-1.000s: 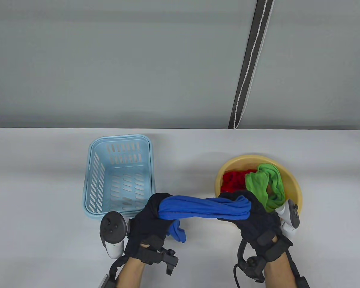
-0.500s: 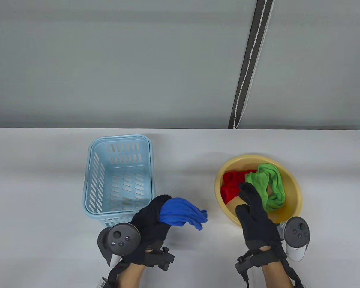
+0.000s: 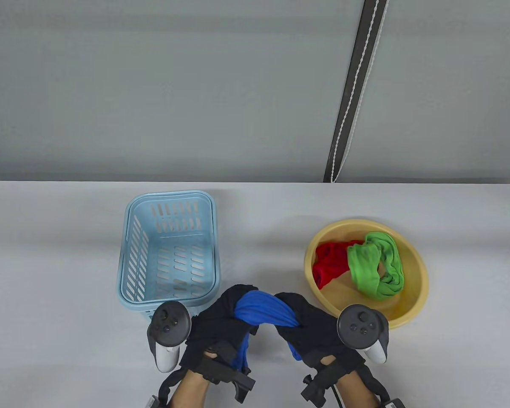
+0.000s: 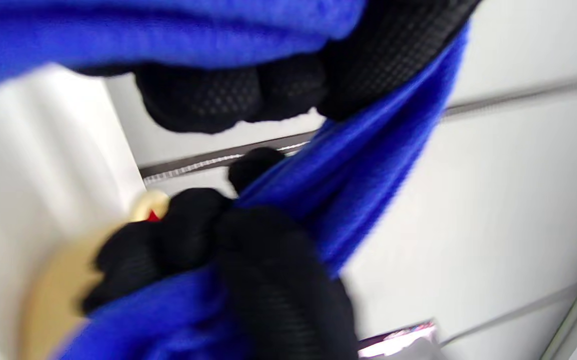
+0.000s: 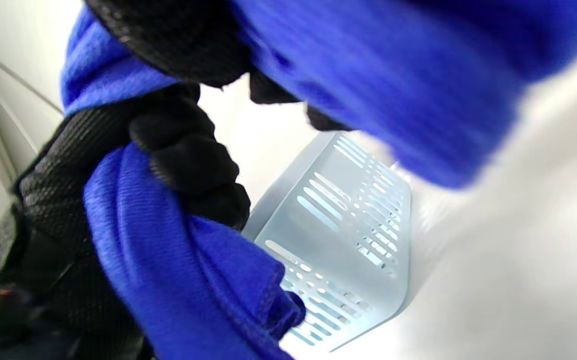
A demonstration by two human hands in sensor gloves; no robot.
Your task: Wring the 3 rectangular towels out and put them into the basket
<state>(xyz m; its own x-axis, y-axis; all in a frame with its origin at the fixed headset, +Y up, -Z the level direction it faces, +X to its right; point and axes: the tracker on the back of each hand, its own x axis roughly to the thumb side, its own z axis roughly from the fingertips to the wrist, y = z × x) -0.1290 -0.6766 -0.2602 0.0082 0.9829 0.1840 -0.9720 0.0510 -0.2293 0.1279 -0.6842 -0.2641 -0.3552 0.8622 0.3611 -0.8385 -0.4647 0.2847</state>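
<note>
— Gripped at both ends, is it?

— Yes. The blue towel (image 3: 263,312) is clenched by the left hand (image 3: 214,333) and the right hand (image 3: 312,333), fingers curled round it on each side, so that a short twisted arch of cloth is held between them above the table's near edge. A loose tail is seen hanging below each fist. In the left wrist view the ribbed weave is drawn taut between the black mesh gloves.

— And what is strapped to the hands?

— A round-headed grey tracker (image 3: 168,329) is carried on the back of the left, another (image 3: 362,329) on the right.

— What is seen beyond them?

— The basket (image 3: 127,255), pale blue plastic, rectangular, with slotted walls and floor, is set just behind the left hand, left of the table's centre. Nothing can be made out inside it. Behind the right hand a round yellow basin (image 3: 416,263) is placed, in which the red towel (image 3: 329,265) and the green towel (image 3: 374,267) are bunched, touching each other.

— The surface?

— The table (image 3: 46,255) is white and smooth, with rounded far corners. Behind it a grey wall (image 3: 153,85) is seen, crossed by a dark strip (image 3: 355,89) with a white beaded cord.
</note>
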